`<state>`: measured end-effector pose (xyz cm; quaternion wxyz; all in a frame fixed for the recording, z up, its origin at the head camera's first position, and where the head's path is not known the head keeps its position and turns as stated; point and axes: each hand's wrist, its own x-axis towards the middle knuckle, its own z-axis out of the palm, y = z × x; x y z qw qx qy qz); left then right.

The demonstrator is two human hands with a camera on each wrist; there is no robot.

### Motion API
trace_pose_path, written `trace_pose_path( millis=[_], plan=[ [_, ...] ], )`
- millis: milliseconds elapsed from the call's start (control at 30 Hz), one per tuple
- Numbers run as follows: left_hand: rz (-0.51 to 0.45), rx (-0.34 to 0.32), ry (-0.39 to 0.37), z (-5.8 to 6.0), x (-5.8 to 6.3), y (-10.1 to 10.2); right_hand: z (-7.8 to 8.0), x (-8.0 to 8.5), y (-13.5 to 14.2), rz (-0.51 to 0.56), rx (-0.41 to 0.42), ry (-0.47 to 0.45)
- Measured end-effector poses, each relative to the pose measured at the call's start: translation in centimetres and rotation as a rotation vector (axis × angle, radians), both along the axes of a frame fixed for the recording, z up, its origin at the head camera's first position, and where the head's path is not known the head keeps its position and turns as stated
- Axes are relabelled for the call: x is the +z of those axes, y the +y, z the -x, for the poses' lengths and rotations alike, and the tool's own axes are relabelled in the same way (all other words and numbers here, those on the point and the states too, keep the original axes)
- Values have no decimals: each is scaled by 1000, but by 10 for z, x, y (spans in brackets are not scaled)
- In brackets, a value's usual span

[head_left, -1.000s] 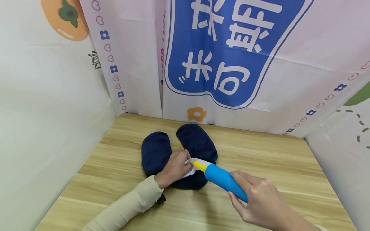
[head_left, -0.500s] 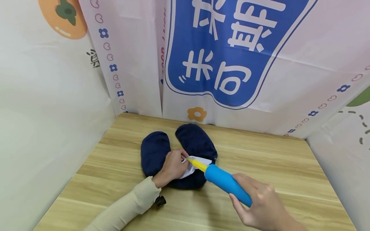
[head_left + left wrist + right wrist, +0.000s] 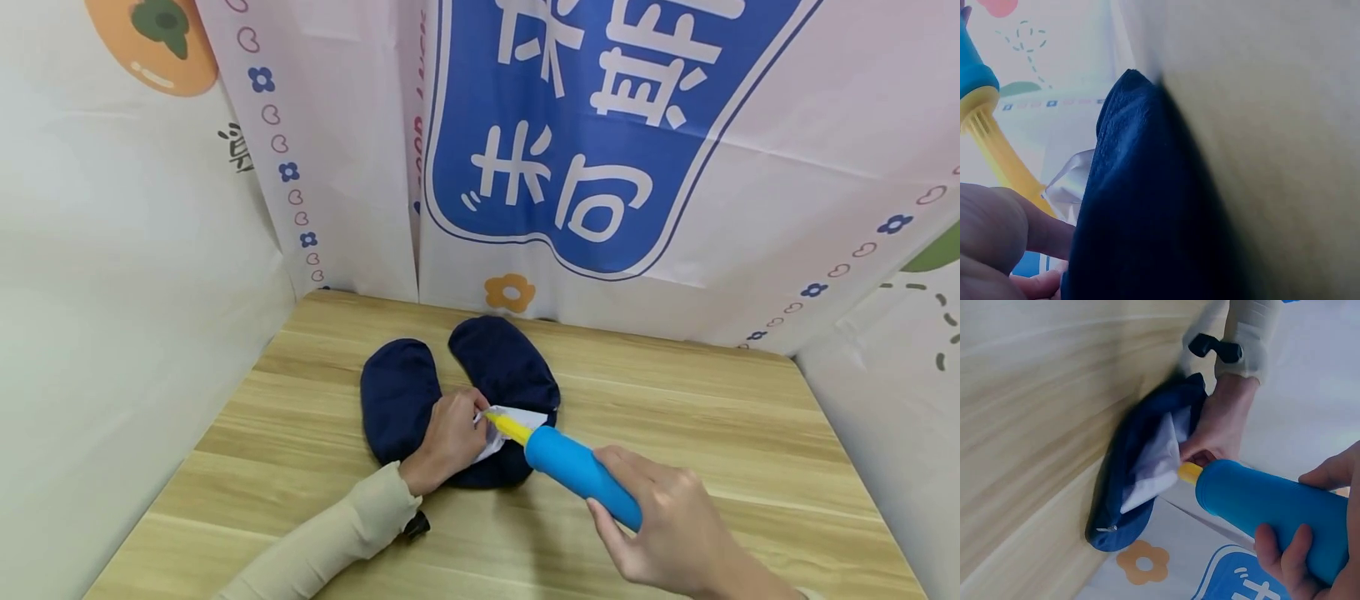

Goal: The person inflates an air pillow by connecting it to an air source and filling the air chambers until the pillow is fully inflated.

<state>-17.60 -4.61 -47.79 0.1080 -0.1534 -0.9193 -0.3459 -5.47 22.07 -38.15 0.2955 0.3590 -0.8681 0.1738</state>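
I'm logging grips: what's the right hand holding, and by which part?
The right hand holds the blue cylindrical plastic pump around its barrel, away from the narrow yellow plastic nozzle.

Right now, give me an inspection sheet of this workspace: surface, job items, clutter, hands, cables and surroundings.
Surface: wood-grain tabletop, light coloured.
Job items: navy U-shaped cushion lies on it, white liner showing at its opening; blue pump points its yellow nozzle at the liner. Whether the tip is seated is hidden.
Clutter: nothing seen.
Hands: left hand pinches the liner by the nozzle tip; right hand grips the pump.
Cables: nothing seen.
Surroundings: white printed backdrop behind, with a blue panel bearing white characters.
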Motion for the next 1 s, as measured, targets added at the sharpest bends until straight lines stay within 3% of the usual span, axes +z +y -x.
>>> trace_pose_path(
  millis=[133, 333, 633, 867, 1000],
  plan=[
    [28, -39, 26, -2, -3, 0, 3, 2, 2, 10, -12, -41],
    [39, -47, -16, -2, -3, -1, 2, -4, 2, 22, -31, -78],
    [57, -68, 19, -1, -2, -1, -4, -11, -7, 9, 7, 39],
    [71, -110, 40, -3, -5, -3, 1, -5, -2, 84, -45, -86],
    [47, -100, -22, -2, -4, -7, 3, -7, 1, 124, -105, -158]
  ],
)
